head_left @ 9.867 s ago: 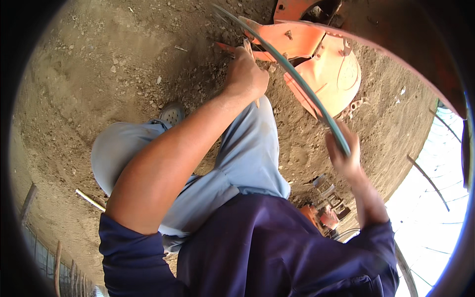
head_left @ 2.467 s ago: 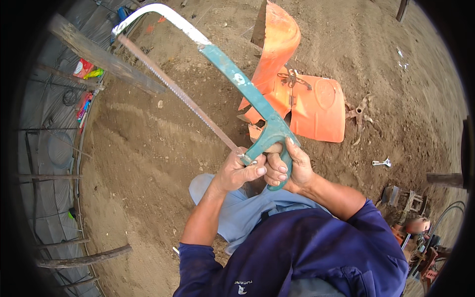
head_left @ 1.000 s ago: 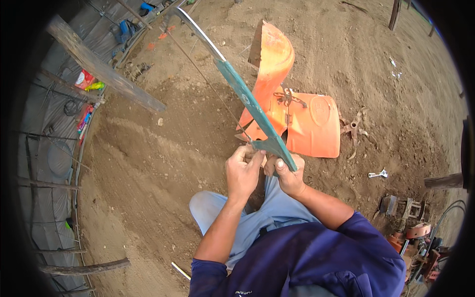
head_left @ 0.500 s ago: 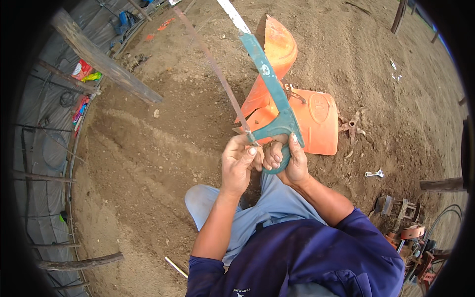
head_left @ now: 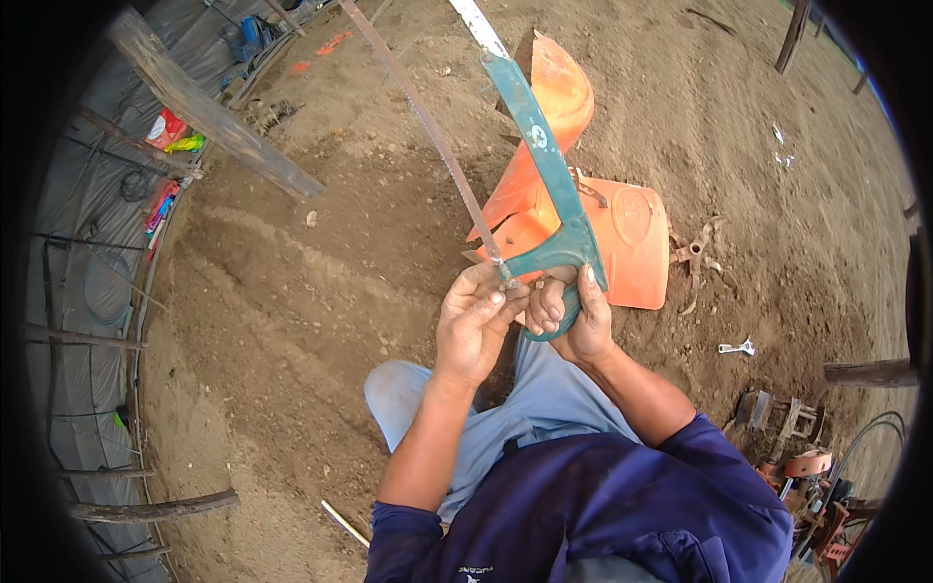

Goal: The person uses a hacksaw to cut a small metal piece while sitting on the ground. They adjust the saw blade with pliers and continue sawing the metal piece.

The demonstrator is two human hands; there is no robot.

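A hacksaw (head_left: 554,175) with a green frame, white-painted far section and rusty blade (head_left: 442,160) points away from me. My right hand (head_left: 578,316) is closed round its green handle, thumb along the side. My left hand (head_left: 474,321) pinches the small tension fitting (head_left: 507,282) at the blade's near end. Just beyond the saw, orange bent covers (head_left: 632,243) lie on the soil, with a dark bracket between them, partly hidden by the frame. A rusty bladed hub (head_left: 695,251) lies at their right side.
An adjustable wrench (head_left: 736,347) lies at right, above orange machinery (head_left: 807,466) and hoses. Wooden posts (head_left: 214,117) and grey sheeting (head_left: 87,291) with coloured bags line the left side. A pale rod (head_left: 345,522) lies on the dirt (head_left: 282,350) near me.
About ten seconds ago my hands were farther apart. Since one second ago the saw has turned from edge-on to show its side, with both hands still at its handle end.
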